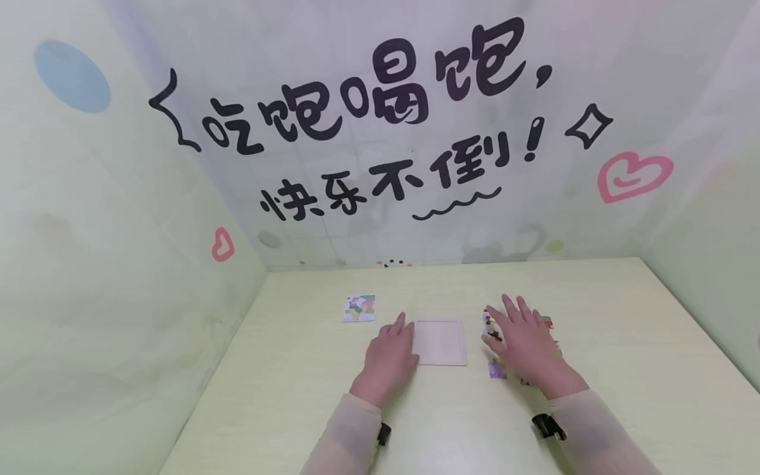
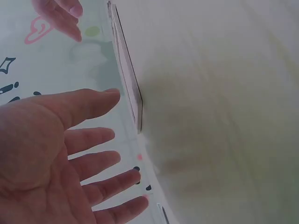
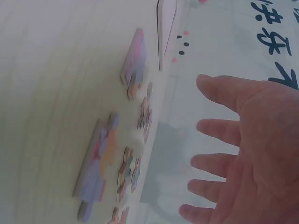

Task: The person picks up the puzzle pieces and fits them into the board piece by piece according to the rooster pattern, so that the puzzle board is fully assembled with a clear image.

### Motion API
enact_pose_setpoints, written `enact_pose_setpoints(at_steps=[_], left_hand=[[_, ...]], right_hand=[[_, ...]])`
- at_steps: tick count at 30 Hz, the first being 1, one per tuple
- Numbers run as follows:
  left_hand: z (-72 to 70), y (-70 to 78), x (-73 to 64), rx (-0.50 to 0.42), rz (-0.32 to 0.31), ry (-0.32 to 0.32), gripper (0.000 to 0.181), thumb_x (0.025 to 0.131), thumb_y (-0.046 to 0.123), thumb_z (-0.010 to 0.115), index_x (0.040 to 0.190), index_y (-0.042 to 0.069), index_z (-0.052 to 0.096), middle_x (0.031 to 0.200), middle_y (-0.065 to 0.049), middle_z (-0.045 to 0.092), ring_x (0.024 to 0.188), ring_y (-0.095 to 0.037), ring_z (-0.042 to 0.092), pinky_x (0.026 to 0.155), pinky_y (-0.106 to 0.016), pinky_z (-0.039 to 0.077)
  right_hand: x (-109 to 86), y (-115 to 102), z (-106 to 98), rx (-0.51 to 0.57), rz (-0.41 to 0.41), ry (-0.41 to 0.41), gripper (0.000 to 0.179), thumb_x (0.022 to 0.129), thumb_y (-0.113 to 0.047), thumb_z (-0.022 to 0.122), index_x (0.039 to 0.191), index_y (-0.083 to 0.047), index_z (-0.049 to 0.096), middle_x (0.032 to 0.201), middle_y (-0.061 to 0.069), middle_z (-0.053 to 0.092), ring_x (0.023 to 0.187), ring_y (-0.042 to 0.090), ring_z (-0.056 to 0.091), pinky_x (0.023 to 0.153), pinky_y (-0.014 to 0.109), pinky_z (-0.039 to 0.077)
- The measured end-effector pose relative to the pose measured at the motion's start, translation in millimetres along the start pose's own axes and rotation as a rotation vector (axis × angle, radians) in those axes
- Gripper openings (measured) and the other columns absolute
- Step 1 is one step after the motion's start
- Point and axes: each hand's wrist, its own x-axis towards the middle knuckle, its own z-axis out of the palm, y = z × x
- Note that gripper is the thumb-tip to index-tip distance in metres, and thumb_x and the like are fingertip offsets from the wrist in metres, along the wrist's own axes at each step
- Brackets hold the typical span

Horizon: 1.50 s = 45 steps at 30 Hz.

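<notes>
A shallow square puzzle tray (image 1: 441, 343), pale and bare inside, lies in the middle of the table. Beside its left edge is my left hand (image 1: 387, 359), fingers extended, thumb near the tray's lower left corner. My right hand (image 1: 527, 344) is spread over a group of jigsaw pieces to the right of the tray, hiding several of them. One purple piece (image 1: 497, 370) shows below the thumb. In the right wrist view, a long purple and orange piece (image 3: 98, 163) and a pink-purple piece (image 3: 134, 60) lie flat, with nothing gripped by the fingers.
A square picture card (image 1: 359, 308) with a cartoon animal lies left of the tray, farther back. The pale wooden table (image 1: 285, 396) meets a printed back wall (image 1: 356, 237) and side walls. Each wrist wears a black strap.
</notes>
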Motion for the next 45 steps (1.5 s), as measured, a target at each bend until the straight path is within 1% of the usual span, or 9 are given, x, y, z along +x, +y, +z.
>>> enact_pose_setpoints(at_steps=[4,8,12,17,23,29,38,40,45], left_hand=[[-5.6,-6.6,5.6,0.040,0.001,-0.035,0.057,0.096,0.030,0.072,0.148,0.011,0.056,0.165,-0.009,0.041,0.136,-0.034,0.052,0.095,-0.048,0.054],[-11.9,-10.9,12.2,0.060,0.019,-0.058,0.054,0.096,0.029,0.073,0.145,0.012,0.060,0.162,-0.005,0.046,0.133,-0.032,0.054,0.094,-0.047,0.054],[-12.5,-13.6,15.7,0.048,0.044,-0.085,0.050,0.095,0.028,0.074,0.141,0.014,0.063,0.159,-0.003,0.049,0.132,-0.032,0.055,0.092,-0.046,0.055],[-8.3,-15.8,15.7,0.031,0.059,-0.117,0.050,0.094,0.030,0.075,0.141,0.015,0.064,0.158,-0.001,0.051,0.132,-0.030,0.055,0.092,-0.042,0.056],[-5.3,-18.2,16.1,0.110,0.080,-0.093,0.049,0.094,0.033,0.076,0.138,0.017,0.065,0.157,0.001,0.052,0.128,-0.029,0.056,0.088,-0.041,0.055],[-2.1,-18.5,22.2,0.198,0.146,-0.070,0.051,0.093,0.035,0.077,0.140,0.023,0.064,0.159,0.003,0.050,0.122,-0.027,0.057,0.079,-0.036,0.054],[-4.4,-17.7,25.3,0.230,0.229,-0.102,0.043,0.093,0.032,0.077,0.135,0.026,0.069,0.156,0.007,0.053,0.120,-0.023,0.058,0.076,-0.033,0.053],[-4.6,-17.7,25.9,0.239,0.233,-0.107,0.043,0.093,0.032,0.077,0.135,0.025,0.069,0.156,0.007,0.053,0.121,-0.022,0.058,0.077,-0.033,0.053],[-3.9,-18.8,27.5,0.226,0.208,-0.108,0.048,0.091,0.035,0.078,0.136,0.022,0.068,0.156,0.008,0.053,0.122,-0.021,0.058,0.081,-0.033,0.053]], right_hand=[[1.9,6.1,-2.0,0.000,0.003,-0.022,0.058,0.099,-0.034,0.067,0.147,-0.004,0.055,0.159,0.033,0.037,0.145,0.059,0.029,0.112,0.075,0.026],[5.1,12.0,-2.3,-0.024,-0.008,-0.014,0.053,0.097,-0.031,0.070,0.140,-0.003,0.061,0.151,0.034,0.047,0.136,0.059,0.042,0.103,0.075,0.038],[8.9,16.4,-2.3,-0.041,-0.021,-0.008,0.048,0.095,-0.029,0.072,0.135,-0.003,0.065,0.144,0.032,0.054,0.130,0.057,0.048,0.099,0.072,0.042],[14.5,20.2,-3.3,-0.061,-0.022,0.007,0.042,0.094,-0.027,0.074,0.130,-0.004,0.069,0.139,0.028,0.060,0.126,0.055,0.052,0.098,0.070,0.045],[27.8,21.6,-6.5,-0.074,-0.011,-0.013,0.043,0.095,-0.026,0.073,0.130,-0.002,0.068,0.138,0.026,0.061,0.126,0.053,0.053,0.101,0.066,0.046],[40.9,24.5,-9.4,-0.069,-0.013,-0.037,0.043,0.095,-0.026,0.073,0.129,-0.002,0.068,0.137,0.026,0.062,0.124,0.053,0.053,0.100,0.066,0.046],[51.5,23.8,-11.4,-0.033,-0.030,-0.035,0.037,0.092,-0.022,0.077,0.124,-0.004,0.072,0.131,0.021,0.068,0.118,0.047,0.058,0.095,0.062,0.050],[52.9,23.9,-11.0,-0.020,-0.026,-0.040,0.035,0.091,-0.020,0.077,0.123,-0.004,0.073,0.128,0.021,0.069,0.116,0.047,0.059,0.093,0.062,0.051],[57.0,26.7,-7.8,-0.015,-0.014,-0.078,0.032,0.090,-0.018,0.076,0.119,-0.006,0.075,0.122,0.019,0.072,0.110,0.046,0.061,0.087,0.062,0.052]])
